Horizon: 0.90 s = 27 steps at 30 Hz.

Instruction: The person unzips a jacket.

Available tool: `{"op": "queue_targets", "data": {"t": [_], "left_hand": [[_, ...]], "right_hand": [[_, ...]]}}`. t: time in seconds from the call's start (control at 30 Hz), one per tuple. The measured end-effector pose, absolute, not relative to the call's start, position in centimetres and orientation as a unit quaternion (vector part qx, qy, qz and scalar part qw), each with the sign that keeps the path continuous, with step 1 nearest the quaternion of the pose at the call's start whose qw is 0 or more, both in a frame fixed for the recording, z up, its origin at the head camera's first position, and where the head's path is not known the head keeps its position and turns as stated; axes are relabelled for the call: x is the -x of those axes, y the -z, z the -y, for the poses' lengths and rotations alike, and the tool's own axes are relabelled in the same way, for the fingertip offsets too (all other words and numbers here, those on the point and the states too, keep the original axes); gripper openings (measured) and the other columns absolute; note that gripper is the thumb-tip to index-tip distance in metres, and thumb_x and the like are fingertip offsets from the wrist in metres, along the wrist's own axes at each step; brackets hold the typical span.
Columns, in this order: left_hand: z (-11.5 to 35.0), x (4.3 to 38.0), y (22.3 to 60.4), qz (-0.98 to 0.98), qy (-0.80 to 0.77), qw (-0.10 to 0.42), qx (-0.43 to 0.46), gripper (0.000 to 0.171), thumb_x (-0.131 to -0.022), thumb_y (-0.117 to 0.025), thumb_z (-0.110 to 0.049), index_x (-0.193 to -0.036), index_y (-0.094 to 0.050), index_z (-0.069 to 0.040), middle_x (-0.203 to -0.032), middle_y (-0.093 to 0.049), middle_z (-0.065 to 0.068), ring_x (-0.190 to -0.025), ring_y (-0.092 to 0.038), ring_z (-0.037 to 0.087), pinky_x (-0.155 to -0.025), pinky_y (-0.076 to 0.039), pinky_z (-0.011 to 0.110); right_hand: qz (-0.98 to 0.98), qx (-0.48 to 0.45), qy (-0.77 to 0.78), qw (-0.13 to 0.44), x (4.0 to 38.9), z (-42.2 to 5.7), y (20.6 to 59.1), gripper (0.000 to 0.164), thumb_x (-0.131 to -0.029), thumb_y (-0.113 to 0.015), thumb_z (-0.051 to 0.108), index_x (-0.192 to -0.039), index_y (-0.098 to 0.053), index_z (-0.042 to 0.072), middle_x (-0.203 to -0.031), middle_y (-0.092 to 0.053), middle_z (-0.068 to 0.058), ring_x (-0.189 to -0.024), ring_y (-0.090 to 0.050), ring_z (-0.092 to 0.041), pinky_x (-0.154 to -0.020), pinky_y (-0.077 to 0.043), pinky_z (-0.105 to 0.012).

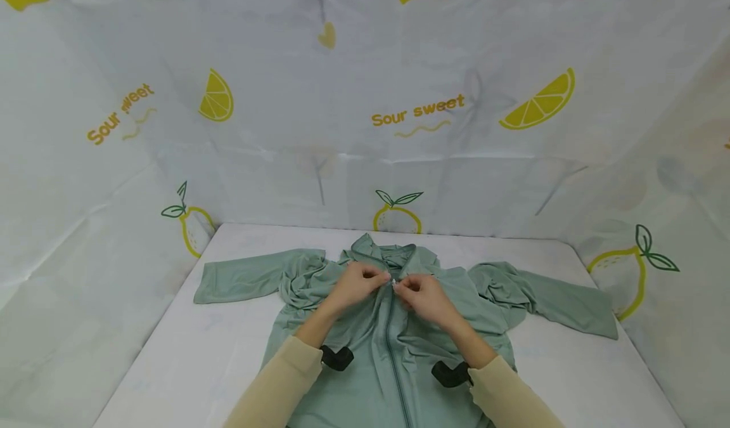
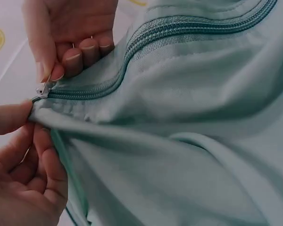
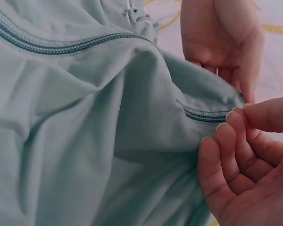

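A light green zip-up jacket (image 1: 353, 377) lies front up on the white table, its sleeves spread to both sides. Just below the collar (image 1: 422, 257), my left hand (image 1: 358, 285) pinches the front edge between thumb and fingers, right beside the zipper slider (image 2: 42, 89). Opposite it, my right hand (image 1: 424, 296) pinches the small metal zipper pull (image 2: 48, 77) with thumb and index finger. From the slider, the joined zipper (image 1: 393, 345) runs down the front in a gentle curve. In the right wrist view, my right fingers (image 3: 233, 141) hide the slider.
Both sleeves, the left one (image 1: 245, 279) and the right one (image 1: 576, 304), are bunched near the shoulders. White cloth (image 1: 319, 111) with lemon prints walls the table (image 1: 171, 364) at the back and sides. Black wrist mounts (image 1: 338, 358) sit under my forearms, over the jacket.
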State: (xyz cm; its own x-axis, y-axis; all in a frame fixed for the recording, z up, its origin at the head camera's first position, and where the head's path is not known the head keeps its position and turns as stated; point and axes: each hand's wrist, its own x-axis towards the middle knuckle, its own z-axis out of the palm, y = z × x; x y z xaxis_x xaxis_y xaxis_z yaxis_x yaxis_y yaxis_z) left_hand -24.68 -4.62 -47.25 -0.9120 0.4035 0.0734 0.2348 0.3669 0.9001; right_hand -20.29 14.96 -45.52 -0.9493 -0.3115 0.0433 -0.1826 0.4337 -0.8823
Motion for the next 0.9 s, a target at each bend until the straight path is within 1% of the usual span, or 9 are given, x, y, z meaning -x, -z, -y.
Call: {"op": "queue_targets", "data": {"t": [0.07,0.17,0.3,0.47,0.57,0.63,0.77,0.83,0.9], "left_hand": [[4.4,24.6,47.2,-0.819,-0.541,0.075,-0.178,0.025,-0.093,-0.062,-0.034,-0.086,-0.075,-0.013,-0.072,-0.062,0.000,-0.058,-0.045,0.013,-0.057,-0.039,0.028],[4.5,24.8,47.1,-0.817,-0.556,0.060,-0.140,0.023,-0.094,-0.062,-0.030,-0.089,-0.074,-0.011,-0.080,-0.064,0.001,-0.064,-0.051,0.014,-0.060,-0.043,0.029],[5.1,25.3,47.2,-0.806,-0.584,0.026,-0.087,0.025,-0.094,-0.063,-0.027,-0.092,-0.072,-0.004,-0.084,-0.063,0.005,-0.071,-0.053,0.016,-0.063,-0.045,0.031],[5.9,25.4,47.4,-0.827,-0.557,0.008,-0.077,0.025,-0.094,-0.062,-0.031,-0.093,-0.071,-0.008,-0.086,-0.063,0.003,-0.072,-0.055,0.016,-0.061,-0.046,0.033],[6.0,25.0,47.5,-0.844,-0.529,-0.009,-0.092,0.026,-0.093,-0.063,-0.033,-0.090,-0.070,-0.008,-0.078,-0.062,0.002,-0.064,-0.054,0.016,-0.056,-0.045,0.032],[6.0,24.6,47.5,-0.855,-0.507,-0.023,-0.109,0.029,-0.093,-0.063,-0.035,-0.085,-0.070,-0.008,-0.071,-0.060,0.000,-0.058,-0.051,0.015,-0.053,-0.044,0.031],[5.6,23.8,47.4,-0.863,-0.475,0.025,-0.171,0.047,-0.095,-0.057,-0.044,-0.066,-0.062,-0.007,-0.054,-0.043,-0.005,-0.045,-0.036,0.010,-0.046,-0.034,0.026],[5.3,23.5,47.4,-0.852,-0.478,0.067,-0.203,0.050,-0.095,-0.054,-0.045,-0.063,-0.059,-0.007,-0.052,-0.037,-0.006,-0.044,-0.031,0.008,-0.045,-0.030,0.024],[5.1,23.3,47.5,-0.833,-0.499,0.096,-0.219,0.048,-0.096,-0.055,-0.042,-0.064,-0.061,-0.006,-0.052,-0.038,-0.004,-0.044,-0.030,0.009,-0.046,-0.029,0.024]], "right_hand": [[-0.848,0.153,0.505,0.059,20.5,-15.0,46.1,0.026,-0.098,-0.056,0.017,-0.080,-0.063,-0.001,-0.065,-0.057,-0.011,-0.056,-0.052,-0.020,-0.051,-0.044,-0.028],[-0.854,0.179,0.486,0.053,20.5,-15.1,47.1,0.028,-0.098,-0.056,0.020,-0.075,-0.063,0.006,-0.058,-0.052,-0.001,-0.047,-0.044,-0.011,-0.045,-0.039,-0.027],[-0.855,0.211,0.469,0.065,19.9,-15.5,47.8,0.029,-0.097,-0.058,0.021,-0.072,-0.062,0.006,-0.056,-0.050,0.002,-0.044,-0.041,-0.008,-0.043,-0.038,-0.028],[-0.856,0.196,0.469,0.088,19.3,-15.6,47.4,0.028,-0.097,-0.057,0.020,-0.076,-0.063,0.002,-0.058,-0.051,0.001,-0.047,-0.041,-0.007,-0.045,-0.038,-0.028],[-0.851,0.183,0.483,0.095,18.7,-15.3,46.0,0.026,-0.097,-0.056,0.015,-0.079,-0.063,-0.002,-0.061,-0.053,-0.006,-0.050,-0.044,-0.010,-0.047,-0.038,-0.028],[-0.846,0.177,0.493,0.099,18.2,-15.1,44.8,0.025,-0.098,-0.055,0.012,-0.082,-0.063,-0.005,-0.064,-0.056,-0.013,-0.054,-0.049,-0.016,-0.049,-0.040,-0.028],[-0.839,0.163,0.507,0.110,17.9,-15.0,43.5,0.022,-0.098,-0.054,0.010,-0.087,-0.063,-0.008,-0.074,-0.060,-0.022,-0.064,-0.056,-0.031,-0.056,-0.046,-0.031],[-0.833,0.158,0.518,0.115,18.0,-15.0,43.6,0.023,-0.098,-0.053,0.010,-0.089,-0.063,-0.008,-0.078,-0.062,-0.023,-0.068,-0.058,-0.034,-0.060,-0.050,-0.036],[-0.821,0.151,0.537,0.121,18.4,-15.2,44.4,0.024,-0.098,-0.054,0.013,-0.091,-0.064,-0.008,-0.081,-0.063,-0.021,-0.073,-0.060,-0.036,-0.065,-0.052,-0.043]]}}
